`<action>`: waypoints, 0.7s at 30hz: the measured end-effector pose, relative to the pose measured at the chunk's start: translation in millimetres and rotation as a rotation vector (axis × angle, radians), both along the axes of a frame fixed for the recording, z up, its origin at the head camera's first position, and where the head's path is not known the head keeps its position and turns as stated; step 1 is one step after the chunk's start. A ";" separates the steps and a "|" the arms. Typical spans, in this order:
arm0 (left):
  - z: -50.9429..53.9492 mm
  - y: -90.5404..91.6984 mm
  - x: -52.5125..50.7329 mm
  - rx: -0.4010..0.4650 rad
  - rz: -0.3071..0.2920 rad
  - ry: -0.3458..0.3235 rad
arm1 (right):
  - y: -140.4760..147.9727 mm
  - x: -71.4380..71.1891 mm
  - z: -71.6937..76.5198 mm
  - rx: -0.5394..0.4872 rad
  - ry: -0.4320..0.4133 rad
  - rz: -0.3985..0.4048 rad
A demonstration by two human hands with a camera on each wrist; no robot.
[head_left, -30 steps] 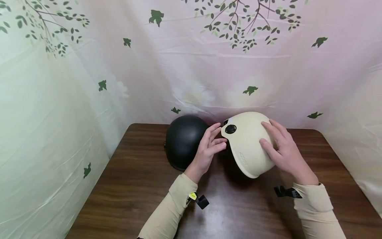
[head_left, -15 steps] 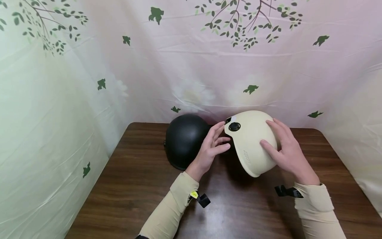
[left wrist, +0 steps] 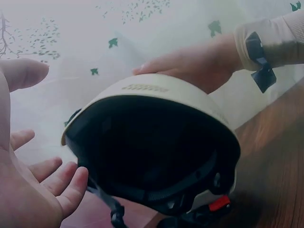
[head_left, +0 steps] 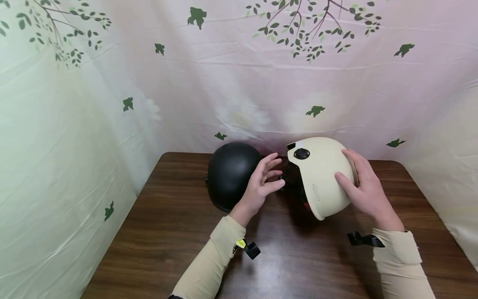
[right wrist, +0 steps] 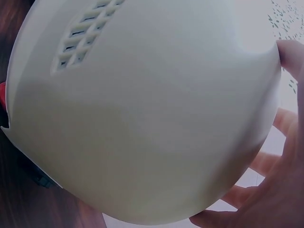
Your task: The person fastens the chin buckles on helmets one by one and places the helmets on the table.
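Note:
A cream helmet (head_left: 325,178) with a black round fitting on its side is tilted, its dark hollow facing left. My right hand (head_left: 367,189) grips its crown from the right, thumb on the near side and fingers spread round the far side. My left hand (head_left: 259,187) is held by the helmet's opening with loosely bent, parted fingers and holds nothing. In the left wrist view its fingertips are close to the rim; whether they touch I cannot tell. Inside show a dark lining, a black chin strap (left wrist: 114,209) and a red buckle (left wrist: 219,203).
A black helmet (head_left: 233,174) sits dome up at the back of the brown wooden table (head_left: 168,232), just left of my left hand, which overlaps it in view. A leaf-patterned cloth (head_left: 239,83) hangs behind the table and along both sides.
The cream helmet has shifted right with my right hand and turned, so more of its hollow shows. My left hand stays nearly in place, now with a gap to the rim in the head view.

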State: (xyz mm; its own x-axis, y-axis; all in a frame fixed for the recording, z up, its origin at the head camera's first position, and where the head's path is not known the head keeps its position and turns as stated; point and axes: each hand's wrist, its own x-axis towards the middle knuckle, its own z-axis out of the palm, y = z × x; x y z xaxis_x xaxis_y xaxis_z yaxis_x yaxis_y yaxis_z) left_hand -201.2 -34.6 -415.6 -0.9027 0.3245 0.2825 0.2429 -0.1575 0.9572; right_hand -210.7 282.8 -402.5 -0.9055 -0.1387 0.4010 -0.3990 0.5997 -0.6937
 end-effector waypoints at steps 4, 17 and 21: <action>-4.8 -8.0 0.2 0.008 0.022 0.014 | 5.1 -0.6 -3.1 0.000 -0.029 -0.016; -15.2 -30.5 1.3 0.051 0.088 -0.021 | 28.0 -2.2 -17.3 -0.068 -0.112 0.019; -14.7 -34.9 1.4 0.047 0.109 -0.025 | 30.6 -3.6 -21.7 -0.082 -0.063 -0.002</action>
